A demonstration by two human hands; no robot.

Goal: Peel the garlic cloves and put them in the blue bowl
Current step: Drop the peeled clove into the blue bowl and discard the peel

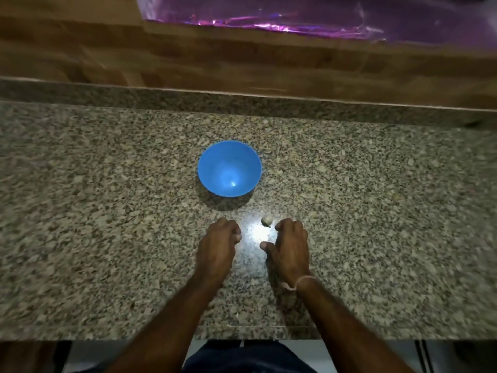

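Head view looks down on a speckled granite table, and the job seems to be only at its start. The blue bowl stands near the middle of the table with nothing in it. One garlic clove, its skin apparently on, lies on the stone between the bowl and the right hand, just beyond its fingertips and not held. That hand's grip is loose: fingers bent, thumb spread wide, nothing in it. The left hand rests knuckles-forward with its fingers tucked under. I cannot tell whether that grip holds anything.

I judge the step in hand to be reaching for the clove. Next it wants a pinch from the right, then both hands to work the skin off.

A lamp glare shines on the stone between the hands. Behind the table runs a wood-block wall, with a shiny purple sheet above it. A pale thread circles the right wrist.
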